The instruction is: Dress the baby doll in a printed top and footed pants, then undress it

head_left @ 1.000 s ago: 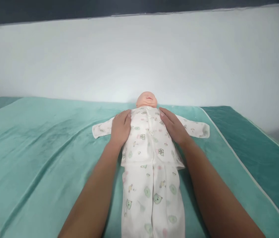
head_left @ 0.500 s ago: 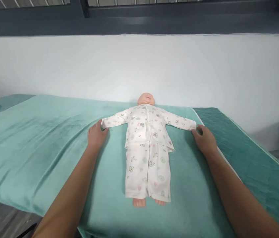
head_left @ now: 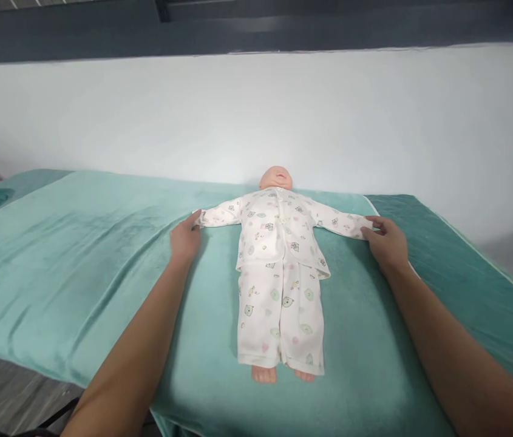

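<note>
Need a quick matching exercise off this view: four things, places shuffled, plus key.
Things
1. Left hand
2. Right hand
3. Doll's head
4. Patterned trousers

Places
A. Between the jacket hem and the bare feet
B. At the end of the sleeve on the picture's right
C. Next to the white wall, above the collar in the picture
D. At the end of the sleeve on the picture's left

Pairs: 1-D, 2-B, 3-C, 4-A
</note>
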{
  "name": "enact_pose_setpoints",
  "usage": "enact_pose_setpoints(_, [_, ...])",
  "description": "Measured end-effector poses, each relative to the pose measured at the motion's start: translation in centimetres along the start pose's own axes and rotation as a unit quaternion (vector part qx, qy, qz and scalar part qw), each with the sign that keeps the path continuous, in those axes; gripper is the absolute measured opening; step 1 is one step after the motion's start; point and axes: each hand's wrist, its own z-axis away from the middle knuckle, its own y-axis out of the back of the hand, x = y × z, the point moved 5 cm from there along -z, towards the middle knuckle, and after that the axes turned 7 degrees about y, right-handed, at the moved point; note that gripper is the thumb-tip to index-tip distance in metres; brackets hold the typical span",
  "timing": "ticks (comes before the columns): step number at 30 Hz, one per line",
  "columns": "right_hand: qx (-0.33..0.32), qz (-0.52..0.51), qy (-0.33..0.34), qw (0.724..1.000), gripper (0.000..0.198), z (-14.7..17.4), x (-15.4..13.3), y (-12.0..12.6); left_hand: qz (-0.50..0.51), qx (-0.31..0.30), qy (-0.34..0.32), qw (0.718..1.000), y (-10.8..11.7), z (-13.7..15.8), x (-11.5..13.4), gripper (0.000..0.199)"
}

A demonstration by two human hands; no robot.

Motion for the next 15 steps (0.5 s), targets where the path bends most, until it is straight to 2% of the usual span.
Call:
enact_pose_setpoints(3, [-0.013, -0.002, 0.002, 1.0, 0.049, 0.0, 0.0, -0.1, 0.025, -0.001, -0.005, 1.0, -0.1, -0.2, -0.1, 0.052])
enact_pose_setpoints(10, [-0.063, 0.077, 0.036, 0.994, 0.049, 0.2, -1.0, -0.4, 0.071, -0.013, -0.029, 0.997, -0.5, -0.9, 0.1, 0.052])
enact_pose_setpoints(15, [-0.063, 0.083, 0.039, 0.994, 0.047, 0.2, -0.8, -0.5, 0.086, -0.001, -0.025, 0.996, -0.4, -1.2, 0.3, 0.054])
